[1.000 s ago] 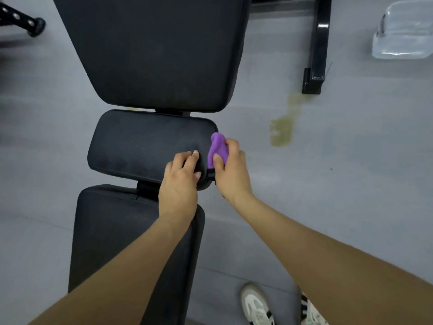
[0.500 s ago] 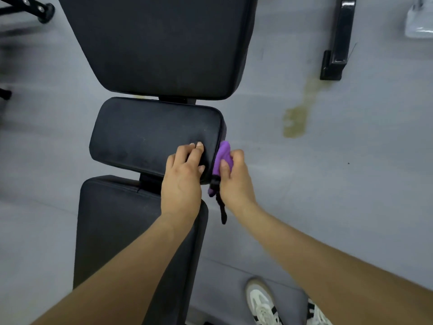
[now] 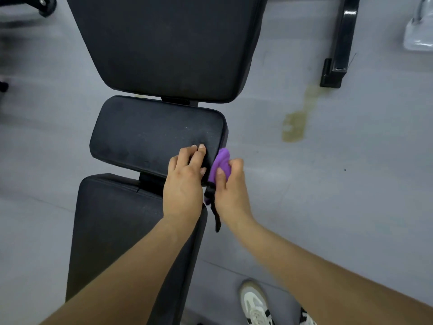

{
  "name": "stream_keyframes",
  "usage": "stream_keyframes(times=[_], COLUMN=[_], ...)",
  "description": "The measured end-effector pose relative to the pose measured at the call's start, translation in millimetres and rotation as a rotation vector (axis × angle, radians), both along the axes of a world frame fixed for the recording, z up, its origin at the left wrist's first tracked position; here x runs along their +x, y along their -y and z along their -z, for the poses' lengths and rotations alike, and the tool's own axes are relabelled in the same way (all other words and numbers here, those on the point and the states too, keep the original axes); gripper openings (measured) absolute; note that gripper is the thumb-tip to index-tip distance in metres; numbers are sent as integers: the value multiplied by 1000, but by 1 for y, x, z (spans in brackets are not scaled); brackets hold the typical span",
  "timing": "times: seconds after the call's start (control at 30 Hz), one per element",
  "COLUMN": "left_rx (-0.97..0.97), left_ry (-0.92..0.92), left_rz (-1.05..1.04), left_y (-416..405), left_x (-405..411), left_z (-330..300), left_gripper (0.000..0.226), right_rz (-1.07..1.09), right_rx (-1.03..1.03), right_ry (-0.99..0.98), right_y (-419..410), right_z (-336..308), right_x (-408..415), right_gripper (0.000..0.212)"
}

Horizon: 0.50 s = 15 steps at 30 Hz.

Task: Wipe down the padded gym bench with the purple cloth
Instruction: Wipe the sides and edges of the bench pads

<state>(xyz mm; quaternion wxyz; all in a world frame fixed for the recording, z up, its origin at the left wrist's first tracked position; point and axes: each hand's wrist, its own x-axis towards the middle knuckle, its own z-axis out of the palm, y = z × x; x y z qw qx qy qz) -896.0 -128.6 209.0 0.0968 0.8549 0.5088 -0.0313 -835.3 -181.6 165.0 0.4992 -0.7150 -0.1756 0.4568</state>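
A black padded gym bench (image 3: 150,137) runs up the middle of the head view in three pads: a wide back pad (image 3: 168,43), a small middle pad, and a long near pad (image 3: 117,221). My left hand (image 3: 185,181) rests on the near right corner of the middle pad, fingers laid over its top. My right hand (image 3: 230,184) grips the bunched purple cloth (image 3: 221,163) and holds it against the right side of that same pad. A black strap (image 3: 214,207) hangs between my hands.
Grey floor surrounds the bench, with a yellowish stain (image 3: 296,120) to the right. A black metal frame foot (image 3: 338,50) stands at upper right, a clear plastic object (image 3: 419,34) beside it. Black equipment (image 3: 35,3) is at upper left. My white shoes (image 3: 255,306) are below.
My right hand slid the cloth down the pad's right side, nearer to me, and the black strap came into view. My left hand stayed on the corner.
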Motion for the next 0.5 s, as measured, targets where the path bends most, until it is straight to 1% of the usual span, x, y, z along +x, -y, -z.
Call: stream_keyframes(times=[0.1,0.27,0.37,0.43,0.5], left_rx=[-2,31,17,18,18], left_ry=[-9,0,-7,-28,-31], left_rz=[-7,13,7,9,11], left_y=[1,1,1,1,1], left_x=[2,0,-1,-1,0], left_z=[0,3,4,2,1], left_gripper=[50,46,48,52,53], right_rz=[9,19,26,-25,-52], right_rx=[-50,-57,-10,43,65], right_ry=[41,154,170,181,202], right_y=[-18,-55,-32,-5,0], right_z=[6,10,1,-4,-3], right_x=[16,62,42,13,6], right_gripper=[8,9,8,10,8])
